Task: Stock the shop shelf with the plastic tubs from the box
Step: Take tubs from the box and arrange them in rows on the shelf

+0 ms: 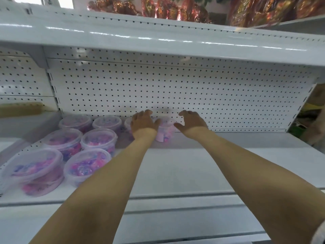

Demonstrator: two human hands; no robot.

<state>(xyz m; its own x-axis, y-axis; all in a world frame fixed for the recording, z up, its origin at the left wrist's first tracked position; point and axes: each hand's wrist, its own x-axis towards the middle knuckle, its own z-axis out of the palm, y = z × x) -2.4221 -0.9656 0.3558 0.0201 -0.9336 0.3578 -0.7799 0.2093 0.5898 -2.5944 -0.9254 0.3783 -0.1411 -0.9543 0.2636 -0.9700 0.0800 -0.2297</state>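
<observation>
I am reaching both arms to the back of the white shelf [184, 169], my left hand [143, 123] and right hand [192, 122] loosely spread, flanking a pink-filled plastic tub [165, 131] without clearly gripping it.

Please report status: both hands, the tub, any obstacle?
Left hand and right hand open, flanking the tub at the pegboard. Seven stocked tubs on the left. Shelf to the right free.

A white back wall full of little holes [175, 88] stands behind the white metal shelf [193, 166]. Another white shelf [158, 37] sits above it, shiny with light, and shiny red and gold wrapped things [175, 9] rest along its far edge.
</observation>
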